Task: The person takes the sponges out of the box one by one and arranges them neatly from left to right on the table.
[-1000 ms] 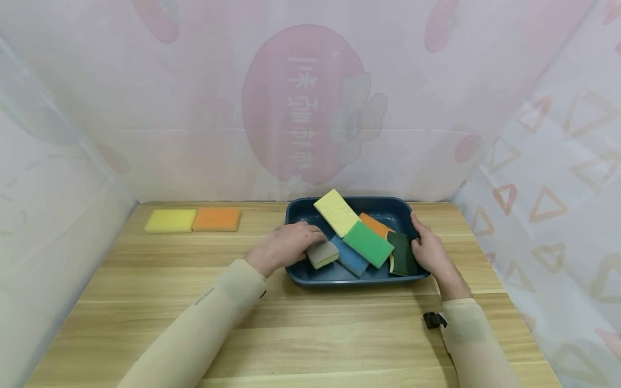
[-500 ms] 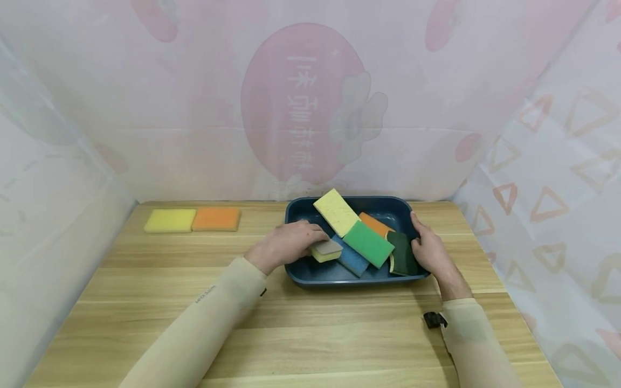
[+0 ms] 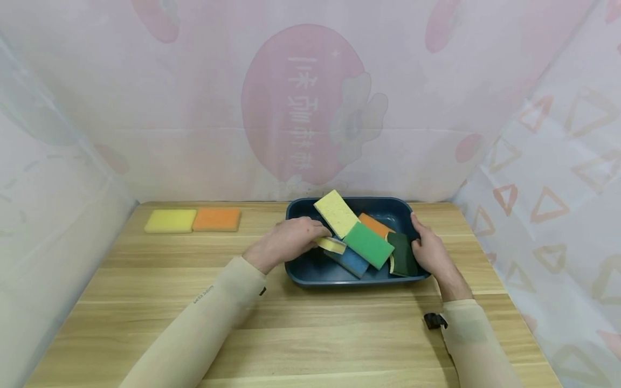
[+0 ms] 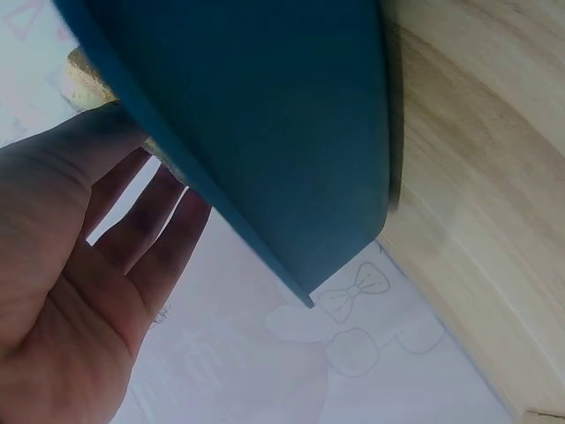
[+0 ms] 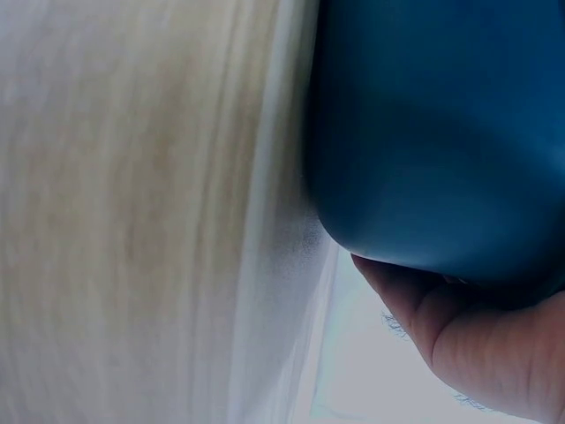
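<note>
My left hand [image 3: 301,235] reaches over the left rim of a dark blue basin [image 3: 330,281] and pinches a sponge [image 3: 332,245], its yellow foam edge showing in the head view. In the left wrist view the basin wall hides most of that sponge and my fingertips. My right hand [image 3: 429,249] grips the basin's right rim, thumb on top. Inside lie a pale yellow sponge [image 3: 337,213] leaning on the back rim, a green sponge [image 3: 370,245], a blue sponge [image 3: 354,262], an orange sponge [image 3: 375,224] and a dark green sponge [image 3: 402,255].
At the table's back left, a yellow sponge [image 3: 171,221] and an orange sponge [image 3: 216,220] lie side by side. The basin stands on the wooden table [image 3: 310,334] close to the back curtain [image 3: 194,134]. Printed curtains also hang at both sides.
My left hand has lifted and tilted the grey-topped yellow sponge and shifted it slightly right and up, over the blue sponge. My right hand has stayed on the rim.
</note>
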Demonstrator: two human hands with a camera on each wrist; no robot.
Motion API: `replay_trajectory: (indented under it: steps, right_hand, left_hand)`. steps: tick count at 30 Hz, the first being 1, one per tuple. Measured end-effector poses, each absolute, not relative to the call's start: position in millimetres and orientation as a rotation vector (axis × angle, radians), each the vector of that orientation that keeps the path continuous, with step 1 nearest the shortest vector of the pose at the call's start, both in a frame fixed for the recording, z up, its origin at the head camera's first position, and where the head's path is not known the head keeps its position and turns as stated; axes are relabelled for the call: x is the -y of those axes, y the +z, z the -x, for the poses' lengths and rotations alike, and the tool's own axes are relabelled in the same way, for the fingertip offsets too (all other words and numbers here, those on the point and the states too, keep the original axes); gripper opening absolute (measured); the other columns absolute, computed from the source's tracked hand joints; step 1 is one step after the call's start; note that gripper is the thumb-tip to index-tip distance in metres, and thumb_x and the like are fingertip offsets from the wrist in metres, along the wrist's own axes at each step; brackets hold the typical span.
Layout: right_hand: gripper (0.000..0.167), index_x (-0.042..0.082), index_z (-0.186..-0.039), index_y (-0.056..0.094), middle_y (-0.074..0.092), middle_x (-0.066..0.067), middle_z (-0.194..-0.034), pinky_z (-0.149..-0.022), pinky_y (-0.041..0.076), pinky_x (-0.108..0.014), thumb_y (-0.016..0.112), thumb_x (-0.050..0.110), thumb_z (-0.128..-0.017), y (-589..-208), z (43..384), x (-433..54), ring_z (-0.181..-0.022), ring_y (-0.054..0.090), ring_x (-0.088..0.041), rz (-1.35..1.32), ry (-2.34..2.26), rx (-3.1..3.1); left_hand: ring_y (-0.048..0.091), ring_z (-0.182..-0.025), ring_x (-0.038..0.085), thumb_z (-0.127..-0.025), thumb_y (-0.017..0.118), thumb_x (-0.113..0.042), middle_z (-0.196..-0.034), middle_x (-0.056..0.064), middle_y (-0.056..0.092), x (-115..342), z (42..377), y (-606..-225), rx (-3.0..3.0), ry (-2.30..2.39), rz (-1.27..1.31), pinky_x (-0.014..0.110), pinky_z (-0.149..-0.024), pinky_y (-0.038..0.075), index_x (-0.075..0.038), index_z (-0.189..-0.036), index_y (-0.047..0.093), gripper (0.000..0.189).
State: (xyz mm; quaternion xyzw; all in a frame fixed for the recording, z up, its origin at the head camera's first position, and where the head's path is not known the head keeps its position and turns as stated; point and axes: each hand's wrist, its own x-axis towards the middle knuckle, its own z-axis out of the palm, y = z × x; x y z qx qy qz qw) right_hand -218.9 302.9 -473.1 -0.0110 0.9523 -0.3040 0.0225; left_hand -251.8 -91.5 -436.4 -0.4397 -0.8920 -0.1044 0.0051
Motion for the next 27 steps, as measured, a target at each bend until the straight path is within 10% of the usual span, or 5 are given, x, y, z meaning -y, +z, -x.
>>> replay_trajectory:
  steps: [27]
  right_hand:
    - [0.081, 0.006, -0.187, 0.019, 0.032, -0.043, -0.183, -0.072, 0.043, -0.039, 0.046, -0.003, -0.112, -473.1, 220.4, -302.1, -0.072, 0.043, -0.025, 0.024, -0.923, -2.946]
  left_hand:
    - [0.083, -0.12, 0.028, -0.108, 0.086, -0.012, -0.135, 0.006, 0.085, 118.3, 253.0, -398.6, 2.721, -0.449, 1.14, 0.044, -0.105, 0.072, -0.01, -0.149, 0.078, 0.042]
